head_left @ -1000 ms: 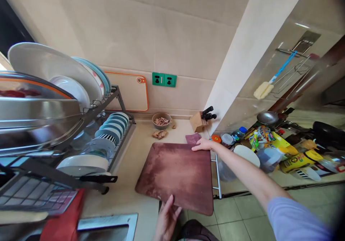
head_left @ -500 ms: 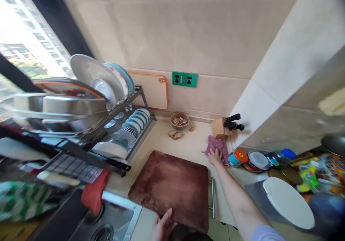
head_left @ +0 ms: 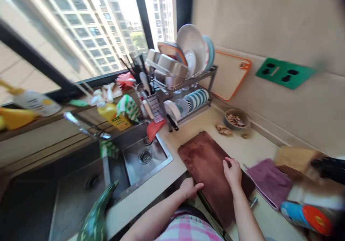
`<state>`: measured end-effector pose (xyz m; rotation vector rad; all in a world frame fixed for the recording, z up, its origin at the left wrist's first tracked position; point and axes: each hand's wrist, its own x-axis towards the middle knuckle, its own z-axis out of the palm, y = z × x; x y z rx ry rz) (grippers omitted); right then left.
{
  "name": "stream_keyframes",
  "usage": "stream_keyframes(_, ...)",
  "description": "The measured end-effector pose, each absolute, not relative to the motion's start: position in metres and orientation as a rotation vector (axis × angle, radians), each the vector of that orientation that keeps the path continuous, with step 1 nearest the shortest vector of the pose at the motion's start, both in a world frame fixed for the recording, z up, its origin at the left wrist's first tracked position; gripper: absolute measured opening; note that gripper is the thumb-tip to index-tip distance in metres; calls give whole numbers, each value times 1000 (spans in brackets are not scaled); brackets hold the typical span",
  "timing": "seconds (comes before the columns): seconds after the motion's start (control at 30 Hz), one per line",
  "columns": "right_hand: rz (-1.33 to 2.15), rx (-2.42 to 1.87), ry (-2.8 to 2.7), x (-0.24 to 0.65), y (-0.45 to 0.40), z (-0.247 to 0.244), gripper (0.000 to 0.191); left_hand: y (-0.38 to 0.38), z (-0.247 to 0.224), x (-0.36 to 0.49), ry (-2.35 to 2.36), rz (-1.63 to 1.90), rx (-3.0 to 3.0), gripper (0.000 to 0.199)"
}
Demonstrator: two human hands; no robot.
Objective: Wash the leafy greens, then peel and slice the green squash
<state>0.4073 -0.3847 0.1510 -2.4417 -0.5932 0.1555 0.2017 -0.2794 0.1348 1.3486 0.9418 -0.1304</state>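
A dark reddish-brown cutting board lies on the counter, its near edge overhanging the front. My left hand grips that near edge, thumb on top and the other fingers hidden beneath. Across the board, my right hand has its fingers curled at the opposite edge. Right of it a purple cloth lies crumpled, touched by neither hand. Beyond the board are a bowl of sliced pieces and a light brown lump beside it.
To the left is a steel sink, with a green gourd at its front. A dish rack stands in the corner. At right are a wooden knife block and a jar with an orange lid.
My right hand has left the purple cloth and moved onto the cutting board. My left hand stays at the board's near edge. The view has swung left, showing the sink and window.
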Motion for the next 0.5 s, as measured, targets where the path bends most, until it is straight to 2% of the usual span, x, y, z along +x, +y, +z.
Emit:
stream_keyframes(0.07, 121, -2339, -660, 402, -368, 156, 46, -282, 138, 200, 963, -183, 1702, 46)
stream_keyframes(0.17, 104, -2176, -747, 381, -340, 168, 42, -293, 144, 189, 987, -174, 1875, 45)
stream_keyframes(0.37, 248, -1913, -1039, 301, -324, 180, 36, -301, 172, 90, 964, 34, 1733, 22)
stream_keyframes(0.5, 533, -1889, -1049, 253, -370, 183, 30, -302, 183, 2, 1179, 311, 1382, 26)
